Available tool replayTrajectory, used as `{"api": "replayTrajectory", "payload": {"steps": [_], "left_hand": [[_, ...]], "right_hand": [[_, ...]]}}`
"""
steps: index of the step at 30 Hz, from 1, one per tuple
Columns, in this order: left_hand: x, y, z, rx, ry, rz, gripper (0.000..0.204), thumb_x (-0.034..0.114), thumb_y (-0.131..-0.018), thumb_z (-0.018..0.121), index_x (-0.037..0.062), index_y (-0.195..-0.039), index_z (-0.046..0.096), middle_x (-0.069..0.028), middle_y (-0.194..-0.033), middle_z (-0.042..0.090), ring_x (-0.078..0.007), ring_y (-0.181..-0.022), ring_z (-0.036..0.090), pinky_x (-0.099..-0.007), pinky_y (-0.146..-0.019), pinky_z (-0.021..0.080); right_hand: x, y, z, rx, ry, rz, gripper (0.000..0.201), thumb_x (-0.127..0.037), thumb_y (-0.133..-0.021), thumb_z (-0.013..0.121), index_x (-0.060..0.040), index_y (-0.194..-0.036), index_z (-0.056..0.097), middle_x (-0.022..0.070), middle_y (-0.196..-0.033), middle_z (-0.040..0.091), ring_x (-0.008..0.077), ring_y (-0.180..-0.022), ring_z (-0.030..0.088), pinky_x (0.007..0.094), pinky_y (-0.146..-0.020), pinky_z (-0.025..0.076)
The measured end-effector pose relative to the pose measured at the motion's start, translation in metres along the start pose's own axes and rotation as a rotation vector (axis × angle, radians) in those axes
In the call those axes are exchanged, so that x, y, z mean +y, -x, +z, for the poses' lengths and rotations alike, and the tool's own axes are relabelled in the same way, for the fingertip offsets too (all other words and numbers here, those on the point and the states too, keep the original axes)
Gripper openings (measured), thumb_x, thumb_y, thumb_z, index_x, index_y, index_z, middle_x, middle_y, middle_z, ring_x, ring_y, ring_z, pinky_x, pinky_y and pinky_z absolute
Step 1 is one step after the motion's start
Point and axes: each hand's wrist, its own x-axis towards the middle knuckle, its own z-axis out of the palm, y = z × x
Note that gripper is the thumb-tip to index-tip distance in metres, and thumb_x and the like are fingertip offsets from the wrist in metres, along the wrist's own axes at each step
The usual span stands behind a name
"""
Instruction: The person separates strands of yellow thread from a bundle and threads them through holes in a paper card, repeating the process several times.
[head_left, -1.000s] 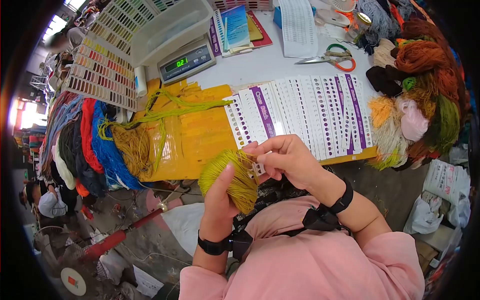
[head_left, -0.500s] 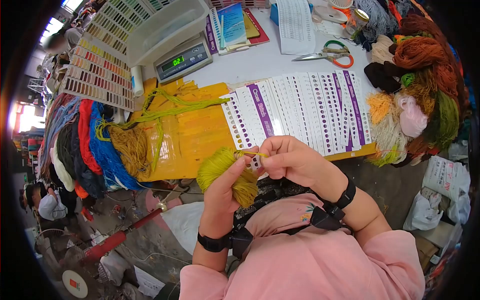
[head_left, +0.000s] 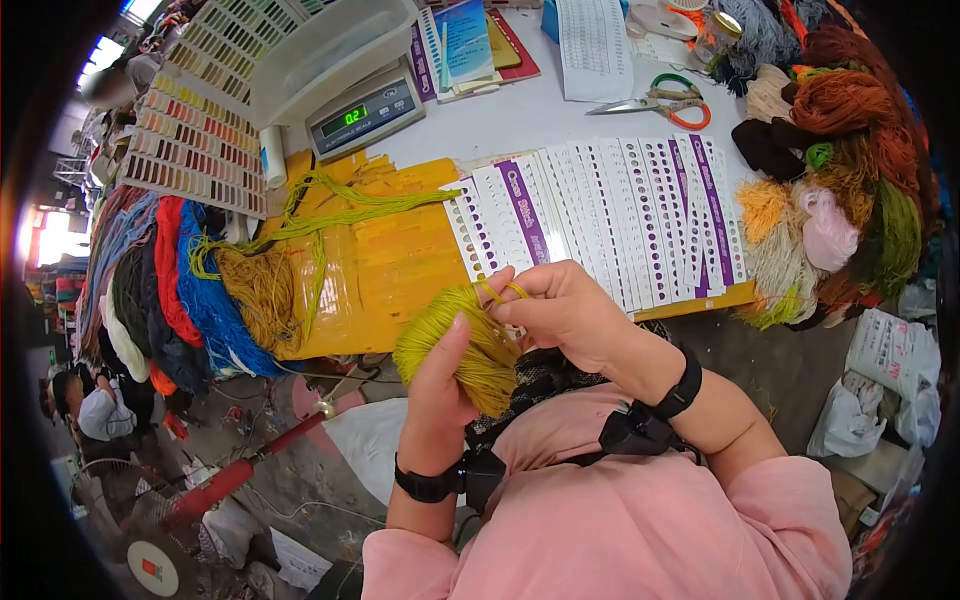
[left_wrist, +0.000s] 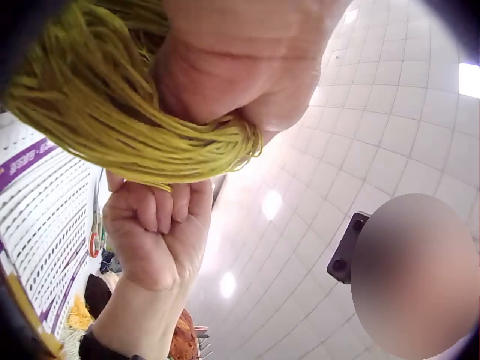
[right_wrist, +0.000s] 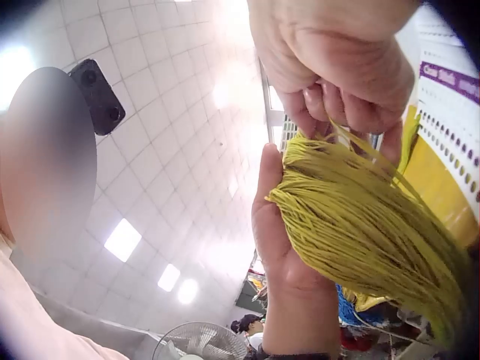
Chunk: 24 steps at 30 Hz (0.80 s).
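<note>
In the head view a thick yellow-green skein of thread [head_left: 432, 338] is held in my left hand [head_left: 440, 390], whose thumb stands up along its near side. At the right end of the skein, my right hand [head_left: 565, 310] pinches a strand [head_left: 516, 290] that curves between the two hands. The right wrist view shows the folded skein [right_wrist: 360, 217] lying across the left palm, strands spreading away from the gathered end. From the left wrist, the bundle hangs beside the hand, with the right hand [left_wrist: 154, 232] curled behind it; its fingertips are hidden there.
White punched cards [head_left: 600, 225] and yellow-taped cardboard [head_left: 395, 290] lie ahead, with loose green threads [head_left: 370, 212] across the cardboard. Behind are a scale [head_left: 365, 115] and scissors [head_left: 665, 100]. Coloured yarn hanks [head_left: 840, 110] crowd the right; more [head_left: 190, 270] hang left.
My right hand first worked at the skein's end, then drew a strand out rightward. Now it is slightly higher, close to the left fingers, with the strand bent into a curve.
</note>
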Motion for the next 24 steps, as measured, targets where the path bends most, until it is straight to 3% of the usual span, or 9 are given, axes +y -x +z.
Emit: {"api": "replayTrajectory", "payload": {"steps": [3,6,9,12,15,18,22,24], "left_hand": [[0.000,-0.001,-0.001,-0.014,0.039,-0.014,0.048,0.026,-0.086,0.035,-0.0034,-0.123,0.027,-0.0147,-0.128,0.030,-0.0233,-0.116,0.032,-0.0407,-0.092,0.032],[0.002,0.001,0.000,-0.020,0.084,0.009,0.048,0.026,-0.086,0.034,-0.0038,-0.123,0.028,-0.0151,-0.129,0.029,-0.0235,-0.118,0.030,-0.0407,-0.094,0.030],[0.002,0.002,-0.002,-0.020,0.068,0.019,0.047,0.027,-0.086,0.034,-0.0042,-0.122,0.030,-0.0152,-0.129,0.028,-0.0238,-0.119,0.029,-0.0407,-0.094,0.030],[0.002,0.000,-0.006,-0.047,0.021,-0.004,0.047,0.027,-0.086,0.034,-0.0047,-0.121,0.032,-0.0161,-0.129,0.029,-0.0248,-0.118,0.031,-0.0406,-0.093,0.030],[0.003,0.001,-0.004,-0.052,0.000,0.014,0.047,0.028,-0.086,0.034,-0.0051,-0.120,0.033,-0.0174,-0.127,0.031,-0.0260,-0.115,0.034,-0.0412,-0.093,0.031],[0.002,0.002,-0.003,0.001,0.062,0.015,0.044,0.025,-0.085,0.037,-0.0051,-0.117,0.036,-0.0179,-0.122,0.036,-0.0255,-0.112,0.038,-0.0413,-0.091,0.033],[0.001,0.002,0.005,0.131,-0.125,0.011,0.035,0.018,-0.084,0.040,-0.0045,-0.111,0.042,-0.0152,-0.113,0.045,-0.0229,-0.105,0.044,-0.0394,-0.086,0.039],[-0.002,0.001,-0.001,0.137,-0.036,-0.021,0.033,0.015,-0.084,0.041,-0.0042,-0.110,0.044,-0.0139,-0.110,0.047,-0.0218,-0.103,0.045,-0.0378,-0.084,0.041]], "right_hand": [[-0.006,0.006,-0.001,-0.026,-0.051,-0.029,0.009,-0.006,-0.075,0.056,0.0003,-0.082,0.059,0.0041,-0.072,0.057,0.0043,-0.052,0.046,0.0207,-0.049,0.042],[-0.002,0.001,-0.015,-0.155,-0.369,-0.013,0.011,-0.006,-0.075,0.055,0.0005,-0.083,0.058,0.0038,-0.070,0.056,0.0042,-0.050,0.044,0.0180,-0.044,0.037],[-0.005,0.003,-0.018,-0.166,-0.221,0.068,0.012,-0.006,-0.075,0.054,0.0006,-0.084,0.057,0.0028,-0.069,0.055,0.0034,-0.050,0.043,0.0159,-0.042,0.031],[-0.012,0.009,-0.001,-0.077,0.161,0.023,0.010,-0.006,-0.074,0.054,0.0008,-0.082,0.057,0.0007,-0.068,0.054,0.0024,-0.052,0.044,0.0138,-0.042,0.028],[-0.012,0.008,-0.001,-0.126,0.223,0.024,0.009,-0.004,-0.073,0.054,0.0019,-0.079,0.058,0.0023,-0.076,0.057,0.0023,-0.055,0.047,0.0141,-0.042,0.031],[-0.003,0.003,-0.005,-0.057,0.112,-0.038,0.008,-0.004,-0.073,0.054,0.0030,-0.075,0.058,0.0051,-0.086,0.058,0.0024,-0.057,0.049,0.0142,-0.044,0.036],[-0.006,0.005,-0.007,-0.040,-0.020,0.009,0.014,-0.007,-0.072,0.058,0.0045,-0.081,0.059,0.0064,-0.086,0.060,0.0037,-0.053,0.048,0.0154,-0.039,0.032],[-0.008,0.006,-0.010,-0.045,-0.004,0.035,0.015,-0.008,-0.072,0.059,0.0042,-0.081,0.059,0.0065,-0.086,0.059,0.0040,-0.053,0.048,0.0154,-0.039,0.032]]}}
